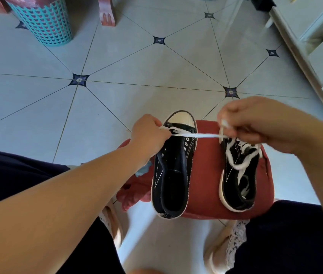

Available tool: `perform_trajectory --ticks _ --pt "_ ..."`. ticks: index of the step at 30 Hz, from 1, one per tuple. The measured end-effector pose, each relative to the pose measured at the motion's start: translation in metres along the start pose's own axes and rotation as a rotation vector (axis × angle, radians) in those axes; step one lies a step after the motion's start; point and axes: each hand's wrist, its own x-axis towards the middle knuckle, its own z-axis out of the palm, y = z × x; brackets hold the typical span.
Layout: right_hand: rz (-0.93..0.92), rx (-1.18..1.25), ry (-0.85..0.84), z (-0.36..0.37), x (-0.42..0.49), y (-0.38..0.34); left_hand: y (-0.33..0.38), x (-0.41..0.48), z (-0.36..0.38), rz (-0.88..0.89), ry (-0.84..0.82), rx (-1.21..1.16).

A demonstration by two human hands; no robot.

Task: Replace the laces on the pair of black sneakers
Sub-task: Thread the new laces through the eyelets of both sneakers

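Black sneakers (173, 175) lie side by side, toes pointing away from the person, on a red cushioned stool (204, 175) that stands on the tiled floor (136, 66). Far off at the upper left stands a teal plastic basket (42, 22). The left hand (148, 133) hovers at the toe end of the left-hand sneaker (168, 186), its fingers curled into a fist around one end of a white lace (200, 135). The lace crosses the front eyelets just behind the pale toe cap (180, 118) and runs taut to the right above the stool. The right-hand sneaker (235, 192) holds a second lace (239, 165) lying loose and tangled over its opening. Above that shoe's toe, the right hand (255, 123) pinches the taut lace's other end between thumb and curled fingers.
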Motion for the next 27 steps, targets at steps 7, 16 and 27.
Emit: perform_trajectory --ticks 7,16,27 --pt "-0.057 -0.432 -0.061 0.030 0.013 0.014 0.017 0.000 -0.003 0.146 -0.029 -0.206" --pt "-0.029 0.494 0.235 0.049 0.041 0.019 0.027 -0.003 0.010 0.230 -0.103 -0.142" --pt "-0.003 0.690 0.344 0.040 0.055 0.016 0.026 0.006 0.008 0.414 0.059 0.146"
